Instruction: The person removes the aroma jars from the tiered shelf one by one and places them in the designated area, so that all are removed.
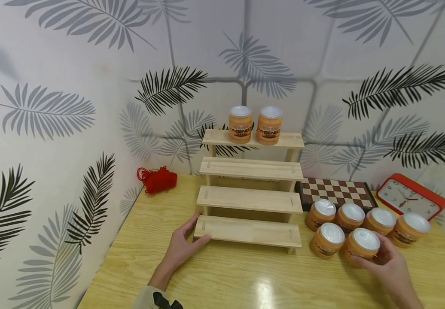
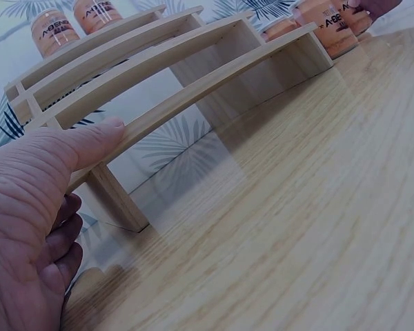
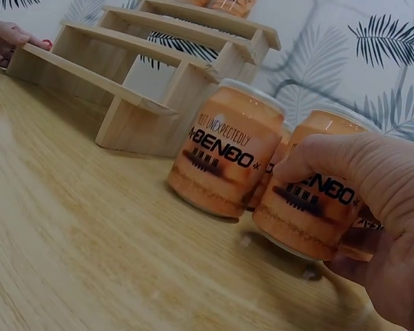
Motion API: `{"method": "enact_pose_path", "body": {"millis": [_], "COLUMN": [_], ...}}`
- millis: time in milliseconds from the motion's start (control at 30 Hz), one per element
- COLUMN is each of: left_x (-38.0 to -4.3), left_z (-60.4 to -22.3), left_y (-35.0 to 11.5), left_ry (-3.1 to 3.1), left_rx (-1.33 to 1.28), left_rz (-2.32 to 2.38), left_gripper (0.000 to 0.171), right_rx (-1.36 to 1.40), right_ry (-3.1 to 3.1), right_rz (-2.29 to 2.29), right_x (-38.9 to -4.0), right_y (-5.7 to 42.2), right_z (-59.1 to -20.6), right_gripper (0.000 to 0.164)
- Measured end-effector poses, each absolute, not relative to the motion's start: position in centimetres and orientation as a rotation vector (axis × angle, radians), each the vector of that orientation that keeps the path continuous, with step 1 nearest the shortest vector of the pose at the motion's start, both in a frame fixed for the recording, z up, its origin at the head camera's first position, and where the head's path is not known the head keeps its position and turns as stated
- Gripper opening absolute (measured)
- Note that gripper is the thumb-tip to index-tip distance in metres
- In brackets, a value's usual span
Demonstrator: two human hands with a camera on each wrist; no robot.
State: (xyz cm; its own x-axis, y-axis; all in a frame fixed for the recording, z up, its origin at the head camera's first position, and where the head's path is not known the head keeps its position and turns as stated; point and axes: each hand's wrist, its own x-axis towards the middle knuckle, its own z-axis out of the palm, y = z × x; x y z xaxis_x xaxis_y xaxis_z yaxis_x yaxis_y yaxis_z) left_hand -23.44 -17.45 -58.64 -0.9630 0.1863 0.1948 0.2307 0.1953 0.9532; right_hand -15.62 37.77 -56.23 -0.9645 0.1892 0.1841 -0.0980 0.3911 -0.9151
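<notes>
A four-tier wooden display shelf (image 1: 250, 199) stands on the table, and two orange cans (image 1: 240, 124) with silvery lids sit upright on its top tier. My left hand (image 1: 185, 246) holds the left end of the lowest tier. In the left wrist view the thumb (image 2: 100, 138) lies along the board's edge, with the other fingers curled below. To the right of the shelf, my right hand (image 1: 388, 262) grips an orange can (image 3: 307, 200) around its side, its lid facing up. Close beside it stands another can (image 3: 224, 148); several more (image 1: 352, 216) are grouped behind.
A checkered board (image 1: 334, 191) lies behind the cans, by the wall. At the right leans a red-framed clock (image 1: 412, 197). Red yarn (image 1: 156, 179) lies at the back left of the table (image 1: 222, 279). Leaf-patterned walls (image 1: 102, 128) border the left and back.
</notes>
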Motion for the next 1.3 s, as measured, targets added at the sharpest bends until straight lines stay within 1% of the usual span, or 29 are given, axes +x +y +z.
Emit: {"method": "enact_pose_path", "body": {"millis": [100,300,500,733,1133,1300], "left_x": [-23.45,-23.33,-23.30,-23.20,-23.36,-23.35], "left_z": [-58.71,-58.74,-58.93,-58.95,-58.86,-58.78], "left_y": [-17.47,-17.48,-17.50,-17.55,-17.55,-17.51], "left_ry": [-2.404,-2.381,-2.370,-2.372,-2.391,-2.393], "left_rx": [-0.418,-0.458,-0.467,-0.454,-0.441,-0.451], "left_rz": [-1.924,-1.931,-1.937,-1.941,-1.924,-1.915], "left_gripper": [0.082,0.081,0.080,0.081,0.082,0.083], "right_rx": [-0.046,-0.071,-0.015,0.054,0.035,-0.050], "right_ry": [-2.363,-2.444,-2.401,-2.412,-2.479,-2.477], "right_rz": [1.637,1.506,1.605,1.595,1.515,1.474], "right_x": [-15.76,-15.98,-16.07,-16.13,-16.01,-15.63], "right_y": [37.56,37.30,37.56,37.83,38.01,37.66], "right_z": [-56.49,-57.01,-57.18,-57.28,-57.23,-56.55], "right_gripper": [0.078,0.081,0.082,0.084,0.086,0.081]}}
